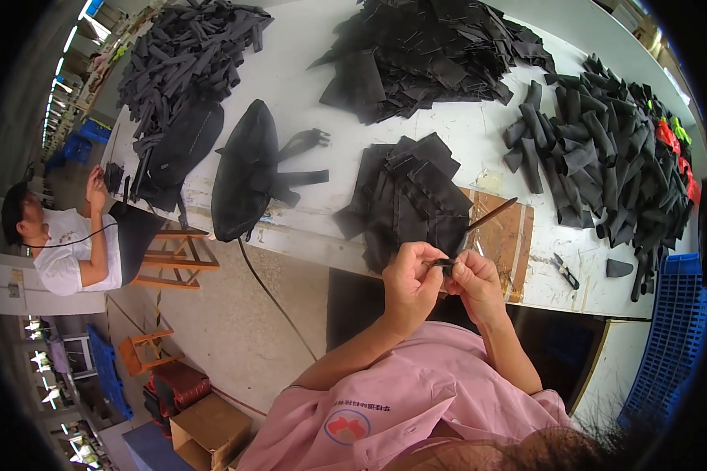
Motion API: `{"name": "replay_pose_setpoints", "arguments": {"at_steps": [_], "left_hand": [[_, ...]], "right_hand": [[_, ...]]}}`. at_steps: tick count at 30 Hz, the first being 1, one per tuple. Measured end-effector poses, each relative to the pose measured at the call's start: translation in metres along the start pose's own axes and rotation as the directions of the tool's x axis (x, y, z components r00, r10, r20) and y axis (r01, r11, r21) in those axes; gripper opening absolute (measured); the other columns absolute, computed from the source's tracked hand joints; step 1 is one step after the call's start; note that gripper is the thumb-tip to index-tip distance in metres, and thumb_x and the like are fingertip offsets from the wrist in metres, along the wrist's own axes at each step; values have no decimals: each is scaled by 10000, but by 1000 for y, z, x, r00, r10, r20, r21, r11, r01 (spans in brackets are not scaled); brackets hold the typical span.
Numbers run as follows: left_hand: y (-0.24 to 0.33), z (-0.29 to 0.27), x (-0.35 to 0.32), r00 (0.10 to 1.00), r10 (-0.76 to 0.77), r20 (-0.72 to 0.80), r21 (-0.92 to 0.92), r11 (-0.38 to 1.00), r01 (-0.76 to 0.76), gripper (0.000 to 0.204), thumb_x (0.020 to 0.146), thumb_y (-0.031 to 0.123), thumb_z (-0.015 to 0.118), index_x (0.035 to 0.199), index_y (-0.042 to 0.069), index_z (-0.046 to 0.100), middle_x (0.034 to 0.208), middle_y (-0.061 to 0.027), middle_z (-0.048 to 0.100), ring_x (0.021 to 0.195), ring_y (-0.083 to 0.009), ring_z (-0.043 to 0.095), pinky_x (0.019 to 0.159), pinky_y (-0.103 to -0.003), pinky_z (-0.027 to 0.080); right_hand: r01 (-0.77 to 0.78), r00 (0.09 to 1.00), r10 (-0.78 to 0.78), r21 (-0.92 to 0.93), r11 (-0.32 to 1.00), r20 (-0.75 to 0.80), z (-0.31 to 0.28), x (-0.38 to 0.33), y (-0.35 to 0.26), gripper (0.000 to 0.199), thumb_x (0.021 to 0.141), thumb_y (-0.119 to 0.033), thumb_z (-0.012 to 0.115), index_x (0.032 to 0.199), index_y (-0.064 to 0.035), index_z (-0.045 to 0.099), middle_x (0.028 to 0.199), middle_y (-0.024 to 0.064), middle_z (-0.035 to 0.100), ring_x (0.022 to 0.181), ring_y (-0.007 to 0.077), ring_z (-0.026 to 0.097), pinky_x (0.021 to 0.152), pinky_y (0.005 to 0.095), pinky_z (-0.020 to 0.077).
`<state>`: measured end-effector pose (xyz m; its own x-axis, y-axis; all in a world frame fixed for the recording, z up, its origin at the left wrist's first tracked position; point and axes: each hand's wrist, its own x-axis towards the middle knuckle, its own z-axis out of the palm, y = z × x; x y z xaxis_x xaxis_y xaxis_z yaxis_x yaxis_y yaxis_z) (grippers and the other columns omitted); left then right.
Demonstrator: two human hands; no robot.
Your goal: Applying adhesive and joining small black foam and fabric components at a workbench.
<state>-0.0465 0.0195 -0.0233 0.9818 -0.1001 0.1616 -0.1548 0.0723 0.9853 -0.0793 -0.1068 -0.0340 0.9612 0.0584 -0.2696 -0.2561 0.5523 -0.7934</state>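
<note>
At table (pixel 306 71) edge, both hands meet w/ fingers pinched on a black strap (pixel 479 220): left hand (pixel 410 284) and right hand (pixel 473 284) clamp its near end, prob. for control. Strap runs up-right over a wood board (pixel 504 243) (fabric stack (pixel 408 196) just beyond hands).

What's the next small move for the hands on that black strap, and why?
Probably draw the black strap a little further through the fingers. Left hand and right hand pinch its near end together, while the long free end slants up over the wooden board, unsupported.
</note>
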Motion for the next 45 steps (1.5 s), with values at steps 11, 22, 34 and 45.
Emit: {"name": "replay_pose_setpoints", "arguments": {"at_steps": [11,22,34,45], "left_hand": [[37,-22,10,524,-213,825,-372,493,786,393,703,-164,465,1052,14,433,948,-54,548,835,-76,534,672,-164,417],[32,12,4,855,496,148,164,841,-516,200,777,2,604,976,-1,583,879,-98,558,662,-96,506,535,-185,400],[51,3,24,852,-162,497,-564,686,460,324,769,12,613,977,19,364,853,-125,579,577,-55,505,421,-145,330],[82,28,25,962,240,134,-165,962,-217,206,783,45,616,978,-12,578,891,-110,574,591,-52,506,455,-155,402]], "right_hand": [[190,969,-189,8,982,159,0,-15,-23,205,798,-213,611,776,-19,549,814,29,495,738,106,452,665,218,345],[564,824,-542,-337,754,166,9,-3,-49,189,866,-177,514,787,-5,519,830,52,539,699,97,492,614,219,407],[458,885,-460,-315,831,73,26,-8,-66,183,861,-155,519,755,-8,491,825,51,507,710,89,463,626,220,395],[662,673,-702,-614,431,233,34,-3,-100,95,819,-71,522,799,1,464,778,118,524,668,214,505,604,280,413]]}}
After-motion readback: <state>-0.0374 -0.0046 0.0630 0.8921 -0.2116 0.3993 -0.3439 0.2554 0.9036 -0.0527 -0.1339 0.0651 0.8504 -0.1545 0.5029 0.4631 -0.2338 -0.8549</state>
